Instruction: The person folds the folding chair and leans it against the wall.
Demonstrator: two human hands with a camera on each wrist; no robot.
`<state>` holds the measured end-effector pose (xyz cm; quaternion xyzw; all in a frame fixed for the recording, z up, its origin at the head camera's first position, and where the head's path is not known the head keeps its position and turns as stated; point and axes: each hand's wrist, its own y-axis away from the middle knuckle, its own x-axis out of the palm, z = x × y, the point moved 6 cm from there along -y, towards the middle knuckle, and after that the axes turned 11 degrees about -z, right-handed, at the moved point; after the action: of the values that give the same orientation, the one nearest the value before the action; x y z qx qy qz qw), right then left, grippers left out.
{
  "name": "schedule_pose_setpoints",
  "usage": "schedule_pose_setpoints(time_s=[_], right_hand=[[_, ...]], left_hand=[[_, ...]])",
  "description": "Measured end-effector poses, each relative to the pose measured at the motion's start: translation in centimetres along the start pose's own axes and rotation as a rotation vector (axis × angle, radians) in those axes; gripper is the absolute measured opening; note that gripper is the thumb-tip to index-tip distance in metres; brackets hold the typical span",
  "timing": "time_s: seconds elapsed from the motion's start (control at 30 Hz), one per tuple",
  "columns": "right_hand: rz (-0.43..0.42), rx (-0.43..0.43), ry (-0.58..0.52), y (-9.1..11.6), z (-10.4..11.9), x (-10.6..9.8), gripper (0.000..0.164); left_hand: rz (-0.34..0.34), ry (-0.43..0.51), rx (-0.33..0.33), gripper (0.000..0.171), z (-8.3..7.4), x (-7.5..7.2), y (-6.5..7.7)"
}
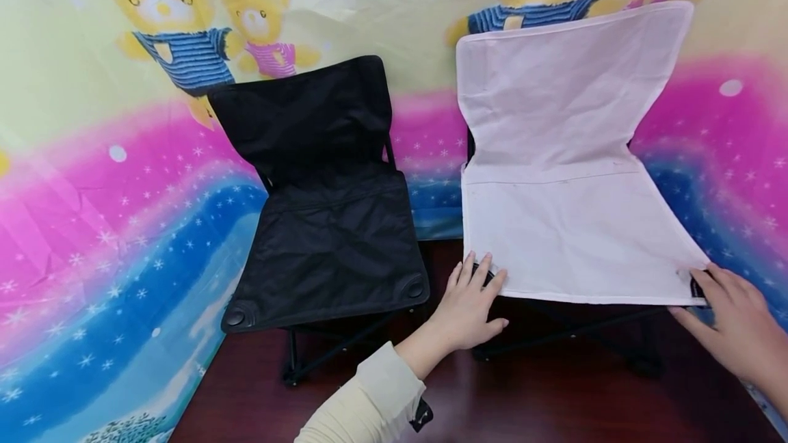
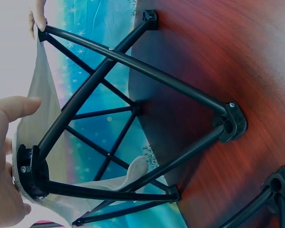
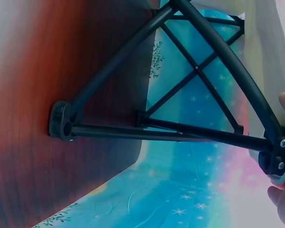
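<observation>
White chair (image 1: 560, 231) stands beside black chair (image 1: 335, 248)

The left hand (image 1: 469, 310) spreads its fingers on the white chair's near left seat corner; the right hand (image 1: 735, 316) rests extended fingers on the right one. Both chairs stand on a dark red surface (image 1: 246, 388).

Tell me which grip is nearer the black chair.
Left. The left grip is on the white chair's front corner nearest the black chair; the right grip is at the white chair's opposite front corner, farther away.

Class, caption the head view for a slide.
Left hand and right hand on front corners of white chair, black chair alongside.
</observation>
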<state>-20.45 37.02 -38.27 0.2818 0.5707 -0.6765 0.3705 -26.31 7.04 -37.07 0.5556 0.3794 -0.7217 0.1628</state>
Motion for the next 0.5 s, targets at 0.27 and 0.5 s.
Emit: schedule_pose_setpoints(time_s=[0.27, 0.5], right_hand=[[-0.071, 0.033, -0.053, 0.07, -0.53, -0.41, 0.065], [-0.128, 0.091, -0.099, 0.43, -0.87, -0.72, 0.057]], left_hand=[[-0.049, 0.001, 0.028, 0.061, 0.2, -0.29, -0.06], [-0.146, -0.006, 0.098, 0.049, 0.49, -0.53, 0.02]])
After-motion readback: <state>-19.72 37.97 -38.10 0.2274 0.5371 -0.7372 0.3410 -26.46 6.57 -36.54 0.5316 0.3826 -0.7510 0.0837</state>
